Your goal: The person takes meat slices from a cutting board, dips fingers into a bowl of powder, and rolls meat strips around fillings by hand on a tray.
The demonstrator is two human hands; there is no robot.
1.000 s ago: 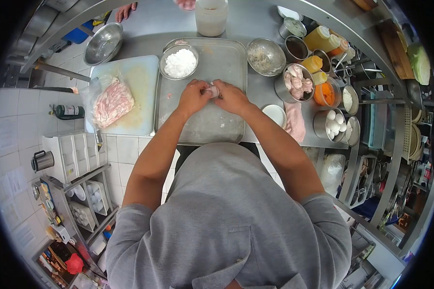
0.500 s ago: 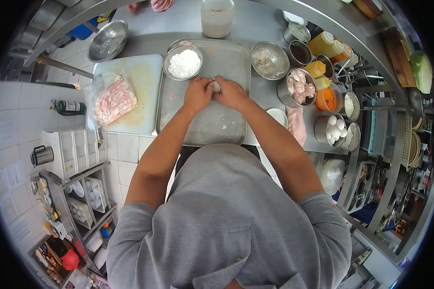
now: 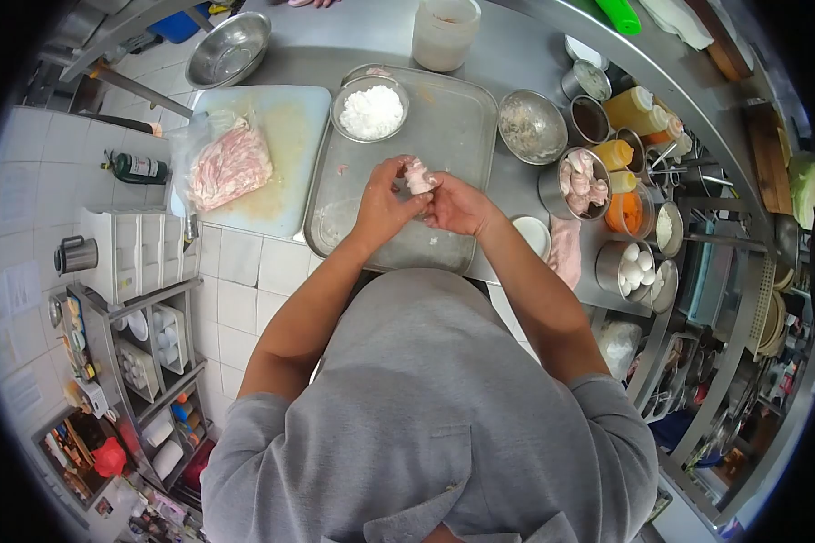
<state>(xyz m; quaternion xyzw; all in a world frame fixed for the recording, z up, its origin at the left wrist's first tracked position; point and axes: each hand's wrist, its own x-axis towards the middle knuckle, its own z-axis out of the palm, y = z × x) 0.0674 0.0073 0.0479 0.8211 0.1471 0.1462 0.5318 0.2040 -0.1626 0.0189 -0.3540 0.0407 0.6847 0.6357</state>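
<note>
Over the metal tray [image 3: 457, 131], a small rolled piece of pale pink raw meat [image 3: 418, 176] is held up between both hands. My left hand [image 3: 388, 204] grips it from the left with thumb and fingers. From the right, the fingertips of my right hand [image 3: 460, 206] close on its lower side. A steel bowl [image 3: 338, 116] of white powder [image 3: 373, 110] stands at the tray's far left corner. Similar meat pieces [image 3: 581, 177] fill a steel pot [image 3: 553, 203] to the right.
Left of the tray, a white cutting board [image 3: 297, 145] carries a plastic bag of sliced meat [image 3: 231, 170]. A smeared steel bowl [image 3: 532, 127], squeeze bottles [image 3: 627, 107] and a pot of eggs [image 3: 610, 271] line the right. A cloudy plastic container [image 3: 445, 36] stands behind.
My hands were pressed together low around the meat piece; now they have come nearer my body and lifted it, so more of it shows. The whole view has shifted slightly.
</note>
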